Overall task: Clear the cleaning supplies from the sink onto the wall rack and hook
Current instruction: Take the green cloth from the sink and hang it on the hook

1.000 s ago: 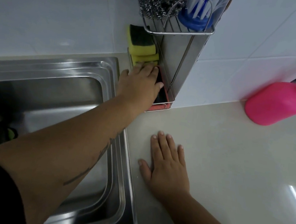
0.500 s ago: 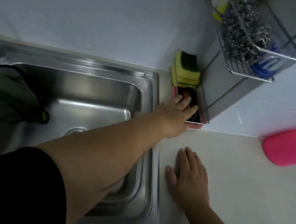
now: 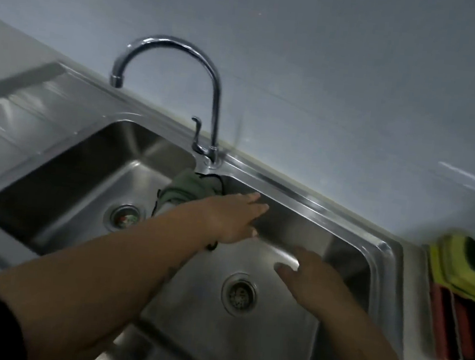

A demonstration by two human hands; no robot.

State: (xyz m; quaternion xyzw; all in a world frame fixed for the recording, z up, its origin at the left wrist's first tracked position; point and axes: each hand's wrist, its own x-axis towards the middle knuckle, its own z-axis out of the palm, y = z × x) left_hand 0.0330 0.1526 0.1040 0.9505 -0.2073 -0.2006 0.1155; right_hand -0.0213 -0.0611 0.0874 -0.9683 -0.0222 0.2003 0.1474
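A green cloth (image 3: 191,188) with dark trim lies draped over the divider of the double steel sink (image 3: 381,247). My left hand (image 3: 233,217) hovers open over the right basin, just right of the cloth and partly covering it, fingers pointing right. My right hand (image 3: 313,272) is open above the right basin, lower and to the right, holding nothing. At the far right edge, yellow-green sponges (image 3: 464,265) sit stacked above a red tray (image 3: 443,327) at the foot of the rack; the rack's upper shelf and the hook are out of view.
A chrome gooseneck tap (image 3: 215,89) rises behind the divider. Each basin has a drain: left (image 3: 124,216), right (image 3: 238,294). A ribbed drainboard (image 3: 19,98) lies at far left. Grey tiled wall runs behind.
The view has swung left from the rack to the sink. My left hand left the rack's bottom tray and now hovers by the cloth. My right hand lifted off the counter into the right basin.
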